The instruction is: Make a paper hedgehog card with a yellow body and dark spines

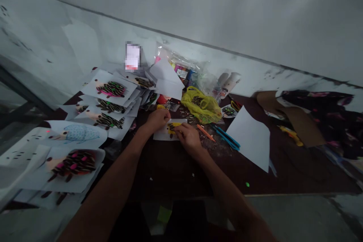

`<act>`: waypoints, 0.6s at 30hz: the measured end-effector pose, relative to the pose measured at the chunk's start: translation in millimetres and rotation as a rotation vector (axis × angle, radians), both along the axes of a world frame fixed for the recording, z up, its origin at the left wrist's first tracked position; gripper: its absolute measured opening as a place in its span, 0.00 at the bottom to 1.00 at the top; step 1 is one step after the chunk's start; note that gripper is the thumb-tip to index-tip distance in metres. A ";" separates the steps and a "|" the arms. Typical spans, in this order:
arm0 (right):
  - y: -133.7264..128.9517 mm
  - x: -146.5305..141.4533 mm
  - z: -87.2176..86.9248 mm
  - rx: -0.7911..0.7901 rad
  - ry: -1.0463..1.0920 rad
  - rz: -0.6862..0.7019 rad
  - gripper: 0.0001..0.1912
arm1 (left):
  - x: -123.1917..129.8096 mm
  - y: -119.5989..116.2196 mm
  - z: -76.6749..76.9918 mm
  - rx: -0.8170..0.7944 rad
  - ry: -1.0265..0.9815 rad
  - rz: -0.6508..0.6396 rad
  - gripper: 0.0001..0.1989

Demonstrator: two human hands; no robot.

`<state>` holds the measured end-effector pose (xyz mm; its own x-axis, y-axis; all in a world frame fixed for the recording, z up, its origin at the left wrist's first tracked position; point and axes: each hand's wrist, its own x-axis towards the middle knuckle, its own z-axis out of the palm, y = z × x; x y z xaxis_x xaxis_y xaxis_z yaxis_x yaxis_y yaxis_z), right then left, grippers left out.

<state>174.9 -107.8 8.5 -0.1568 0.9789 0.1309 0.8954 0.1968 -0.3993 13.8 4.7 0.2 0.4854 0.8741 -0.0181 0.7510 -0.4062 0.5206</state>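
A white card (161,135) lies in front of me, with a yellow shape (178,124) on it that carries a few dark slivers like seed husks. My right hand (189,138) rests over the card's right side, thumb and fingers pinched together at the yellow shape; what is between them is too small to make out. Just above the card's upper left edge is my left hand (159,119), its fingers closed together, their contents hidden. Behind the card, loose husks (185,113) lie scattered beside a yellow plastic bag (202,107) that holds more of them.
Stacked hedgehog pictures (110,89) fill the table's left side. Right of my hands lie an orange pen-like stick (206,132), blue scissors (227,137) and a white sheet (251,136). A lit phone (132,56) and clear plastic packaging (181,62) stand by the wall. Cardboard (300,128) lies far right.
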 end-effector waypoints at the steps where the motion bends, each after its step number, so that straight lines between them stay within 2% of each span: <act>1: 0.2 -0.5 -0.3 -0.003 -0.006 0.004 0.13 | 0.1 -0.2 0.6 -0.002 0.002 0.000 0.12; 18: 1.1 -3.2 -0.4 -0.036 -0.079 0.014 0.14 | 0.1 -0.1 0.5 0.012 0.019 -0.006 0.12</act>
<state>171.7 -106.7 8.1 -0.1792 0.9804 0.0820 0.9218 0.1964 -0.3343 13.9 4.5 0.7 0.4903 0.8714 -0.0173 0.7584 -0.4167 0.5012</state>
